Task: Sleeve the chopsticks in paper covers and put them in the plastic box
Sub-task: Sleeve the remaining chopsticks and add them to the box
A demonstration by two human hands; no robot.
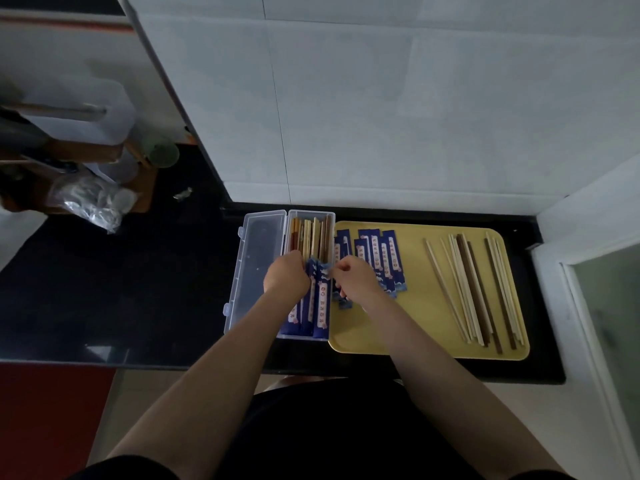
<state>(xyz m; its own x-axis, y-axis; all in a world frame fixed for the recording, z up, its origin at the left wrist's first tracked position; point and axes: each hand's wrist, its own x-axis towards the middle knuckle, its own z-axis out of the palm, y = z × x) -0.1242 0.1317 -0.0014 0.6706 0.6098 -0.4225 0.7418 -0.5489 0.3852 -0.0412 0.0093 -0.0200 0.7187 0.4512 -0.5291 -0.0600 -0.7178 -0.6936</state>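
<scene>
Black bench [138,289]: I see both hands over plastic box [308,216], left hand [286,271] & right hand [355,277] pinching sleeved chopsticks [320,299].

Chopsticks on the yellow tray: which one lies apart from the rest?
The pale chopstick farthest left on the yellow tray. It lies alone and slanted, with bare tray beside it, while the others are bunched closer together to its right.

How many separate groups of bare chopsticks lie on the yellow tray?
2. The bigger group of bare chopsticks fans across the middle right of the yellow tray; the smaller group lies near its right edge. Single sticks overlap, so the exact number of sticks is unclear.
</scene>
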